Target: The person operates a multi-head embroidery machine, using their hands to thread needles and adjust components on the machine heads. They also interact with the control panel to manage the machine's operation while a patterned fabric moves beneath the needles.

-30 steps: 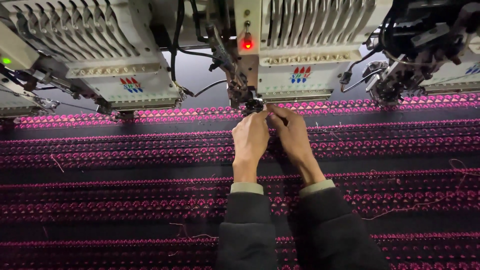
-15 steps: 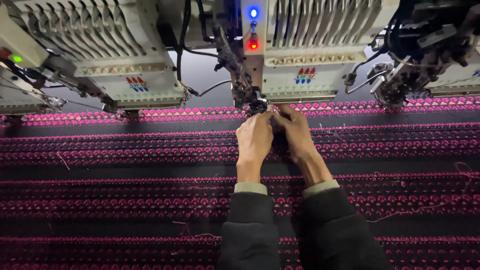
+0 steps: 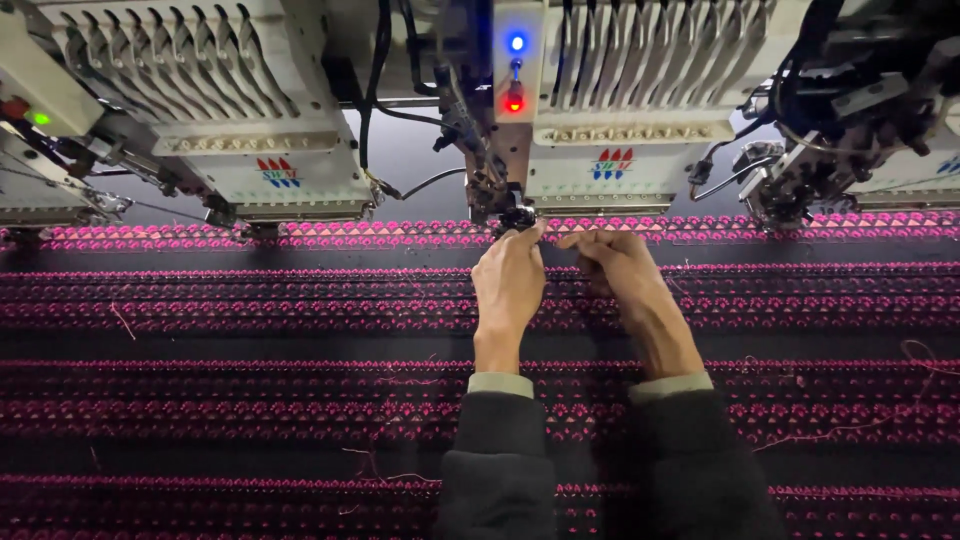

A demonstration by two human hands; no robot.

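Both our hands are up at the needle area of the middle embroidery head point(image 3: 600, 150). Our left hand point(image 3: 508, 285) has its fingertips pinched together right at the small dark presser foot part point(image 3: 517, 217) under the head; whether it grips the part itself or a thread there, we cannot tell, too small. Our right hand point(image 3: 618, 268) sits just beside it, to the right, fingers curled loosely with the index finger stretched toward the left hand. It looks not closed on anything, though a fine thread between the fingers could be hidden.

Both hands hover over the black fabric point(image 3: 250, 340), which is stretched flat under the heads and covered in horizontal rows of pink stitched pattern point(image 3: 300, 300). Loose pink thread ends lie on the fabric, e.g. a long one at the right point(image 3: 850, 425).

On the middle head a blue light point(image 3: 517, 43) and a red light point(image 3: 514, 102) are lit. The left embroidery head point(image 3: 200, 110) shows a green light point(image 3: 40, 118). A third head point(image 3: 850, 130) sits at the right edge, with dark cables. Dark sleeves point(image 3: 500, 460) with pale cuffs cover both wrists.
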